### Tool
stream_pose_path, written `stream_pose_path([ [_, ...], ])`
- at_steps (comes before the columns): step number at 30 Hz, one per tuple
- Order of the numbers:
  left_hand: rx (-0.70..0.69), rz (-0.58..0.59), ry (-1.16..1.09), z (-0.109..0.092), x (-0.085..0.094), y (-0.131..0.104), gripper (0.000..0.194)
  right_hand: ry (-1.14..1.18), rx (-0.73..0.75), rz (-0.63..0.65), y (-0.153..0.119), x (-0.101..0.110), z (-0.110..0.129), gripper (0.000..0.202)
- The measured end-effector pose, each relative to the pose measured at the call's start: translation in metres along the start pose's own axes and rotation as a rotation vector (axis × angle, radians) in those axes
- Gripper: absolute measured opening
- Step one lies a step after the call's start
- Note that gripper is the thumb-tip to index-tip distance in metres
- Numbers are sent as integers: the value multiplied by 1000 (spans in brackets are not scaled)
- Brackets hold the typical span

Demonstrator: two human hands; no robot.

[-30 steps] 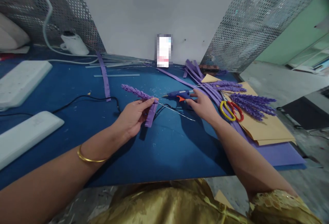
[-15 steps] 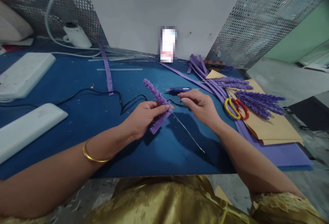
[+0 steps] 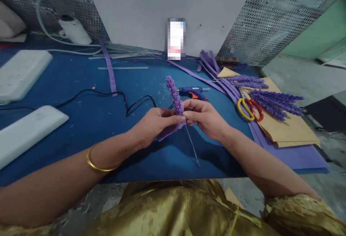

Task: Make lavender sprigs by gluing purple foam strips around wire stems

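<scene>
Both hands meet on a purple paper lavender flower [image 3: 174, 93] wound round a thin wire stem [image 3: 192, 145]. My left hand [image 3: 155, 125] is closed, its thumb pressed on the flower's lower end. From that end a loose purple strip [image 3: 168, 132] hangs below the fingers. My right hand [image 3: 204, 117] pinches the same lower part from the other side, thumb and fingertips together. The wire points down toward the table's near edge. Just behind the flower lies a blue glue gun [image 3: 195, 91] with an orange trigger, its grip partly hidden by my right hand.
Scissors [image 3: 254, 110] with yellow and red handles lie at right, beside finished lavender stems [image 3: 278, 100] on tan paper [image 3: 296, 133]. Purple strips [image 3: 213, 70] sit behind. A black cord [image 3: 81, 93] crosses the left side near white power strips [image 3: 32, 129]. A blurred phone [image 3: 175, 39] stands at the back.
My right hand has moved left from beside the glue gun and now grips the flower's base. The flower has shifted right and stands more upright. The view has shifted slightly.
</scene>
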State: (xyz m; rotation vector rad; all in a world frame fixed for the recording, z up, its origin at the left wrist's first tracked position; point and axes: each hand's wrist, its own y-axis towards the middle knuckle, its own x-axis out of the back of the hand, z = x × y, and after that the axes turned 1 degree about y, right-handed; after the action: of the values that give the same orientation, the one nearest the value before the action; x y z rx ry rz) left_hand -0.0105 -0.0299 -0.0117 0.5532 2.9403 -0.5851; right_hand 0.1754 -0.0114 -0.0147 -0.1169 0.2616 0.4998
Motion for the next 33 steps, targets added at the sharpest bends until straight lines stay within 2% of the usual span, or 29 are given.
stream_pose_path([
  [6, 27, -6, 65, 1, 0, -1, 32, 33, -11, 49, 2, 2, -1, 24],
  [12, -47, 165, 66, -3, 8, 1, 28, 31, -67, 24, 2, 8, 5, 31],
  [16, -45, 202, 107, -6, 10, 2, 19, -26, -65, 65, 1, 7, 8, 30],
  [21, -81, 162, 253, -6, 8, 1, 18, -88, -23, 142, 0, 5, 10, 27],
  [26, -104, 106, 315, -6, 5, -1, 19, -148, -11, 154, -1, 4, 11, 31],
  [33, -66, 42, 300, -7, -2, -5, 26, -208, 19, -4, -1, -2, 4, 38],
])
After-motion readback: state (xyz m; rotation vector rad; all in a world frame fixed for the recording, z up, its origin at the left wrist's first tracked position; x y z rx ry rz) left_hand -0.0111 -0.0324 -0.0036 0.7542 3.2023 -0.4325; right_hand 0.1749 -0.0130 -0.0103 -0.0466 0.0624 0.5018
